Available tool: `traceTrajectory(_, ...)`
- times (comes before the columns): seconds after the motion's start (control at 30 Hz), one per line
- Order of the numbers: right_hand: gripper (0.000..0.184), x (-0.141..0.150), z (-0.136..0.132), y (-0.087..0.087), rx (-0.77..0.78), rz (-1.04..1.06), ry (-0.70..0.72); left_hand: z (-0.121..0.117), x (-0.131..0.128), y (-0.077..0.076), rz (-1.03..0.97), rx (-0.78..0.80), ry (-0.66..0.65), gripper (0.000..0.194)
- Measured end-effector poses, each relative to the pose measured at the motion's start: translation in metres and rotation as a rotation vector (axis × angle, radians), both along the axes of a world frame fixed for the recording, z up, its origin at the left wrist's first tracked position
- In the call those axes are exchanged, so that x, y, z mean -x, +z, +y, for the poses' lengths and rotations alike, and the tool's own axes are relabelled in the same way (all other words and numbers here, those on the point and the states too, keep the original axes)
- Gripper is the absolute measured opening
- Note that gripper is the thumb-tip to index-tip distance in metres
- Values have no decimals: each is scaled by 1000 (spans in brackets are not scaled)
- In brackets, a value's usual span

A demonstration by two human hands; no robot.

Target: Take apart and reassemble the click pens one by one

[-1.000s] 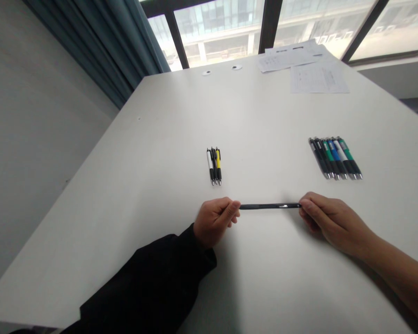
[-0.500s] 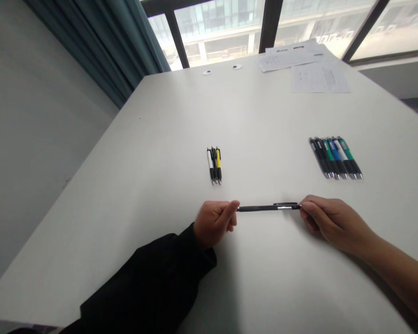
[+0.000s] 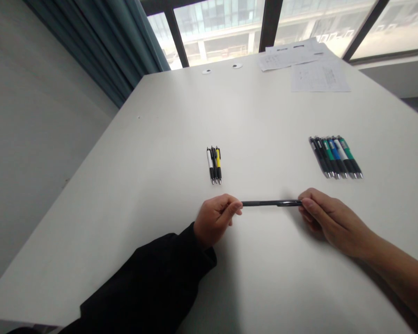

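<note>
A black pen (image 3: 264, 203) is held level between my two hands, just above the white table (image 3: 153, 185). My left hand (image 3: 216, 217) is closed, pinching the pen's left end between thumb and fingers. Pinching the right end, by the clip, is my right hand (image 3: 325, 218), also closed. Beyond my left hand lie three pens side by side: a white pen (image 3: 210, 162), a black pen (image 3: 214, 165) and a yellow pen (image 3: 218, 162). Past my right hand, a row of several pens (image 3: 336, 157) in black, green, blue and white rests on the table.
Sheets of paper (image 3: 320, 76) lie at the far right of the table by the window (image 3: 223, 32). Two white oval fittings (image 3: 237, 66) sit near the far edge. A blue curtain (image 3: 107, 41) hangs at the back left, beside a grey wall (image 3: 38, 116).
Both hands have lifted the pen slightly upward in the view. The pen has rolled, so its clip now faces toward me rather than away. The pens on the table have stayed put.
</note>
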State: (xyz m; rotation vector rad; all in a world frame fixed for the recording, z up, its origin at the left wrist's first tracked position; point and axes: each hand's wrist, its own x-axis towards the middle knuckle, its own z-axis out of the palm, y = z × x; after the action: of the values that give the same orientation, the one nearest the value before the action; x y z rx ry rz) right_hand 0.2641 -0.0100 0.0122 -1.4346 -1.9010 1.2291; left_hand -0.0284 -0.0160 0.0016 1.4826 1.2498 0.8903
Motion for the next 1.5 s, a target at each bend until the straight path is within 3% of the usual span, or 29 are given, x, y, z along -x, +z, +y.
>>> traceTrajectory(0.47,29,-2,0,-6,45,59,-24,-1,0,-7,-59,57,77,18)
traceTrajectory(0.67,25,-3,-3,-11,47,50,-9,3,1,-4,-270,165,95,35)
traceTrajectory(0.77,23,4,-5,-6,32,40,98,6,-6,-2,-437,149,36,42)
traceTrajectory(0.87,24,14,-7,1,-9,24,328,2,-20,1,-621,101,-29,40)
traceTrajectory(0.97,29,20,-9,5,-10,52,518,-7,-32,5,-726,304,-181,41)
traceTrajectory(1.1,36,20,-7,4,34,147,452,-19,-38,8,-477,517,-298,40)
traceTrajectory(1.2,43,20,-5,6,1,104,412,-22,-39,9,-283,507,-359,33)
traceTrajectory(1.3,44,22,-4,8,-31,44,431,-21,-39,12,-209,480,-374,25)
traceTrajectory(1.5,42,19,-5,5,-123,61,468,-16,-35,17,-146,489,-460,34)
